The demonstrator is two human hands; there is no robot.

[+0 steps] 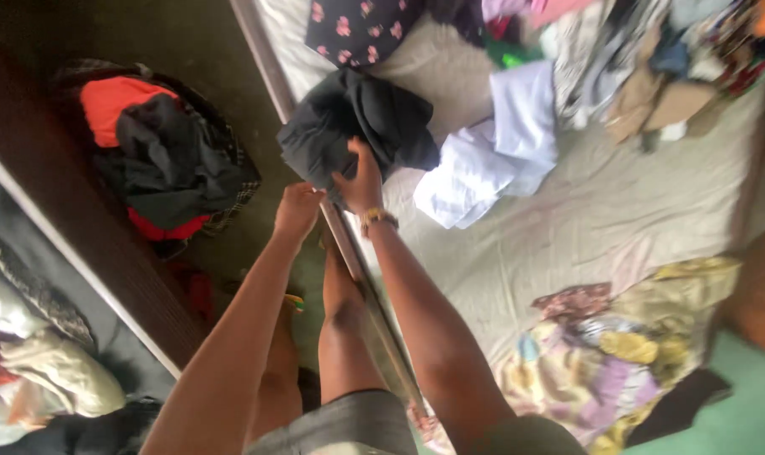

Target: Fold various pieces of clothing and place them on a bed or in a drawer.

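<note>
hands (328, 198): 2 | black garment (357, 126): 1 | bracelet (376, 219): 1 | bed (601, 211): 1

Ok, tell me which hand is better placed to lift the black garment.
Right hand, probably: it already grips the black garment on the bed edge. The left hand only touches its lower edge.

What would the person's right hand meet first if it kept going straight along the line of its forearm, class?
The right hand already grips the black garment at the bed's edge. Straight beyond lies the dark floral cloth, though depth is unclear.

bare sheet (601, 211) open right of white shirts (492, 160); clothes heap (652, 59) crowds beyond
</note>
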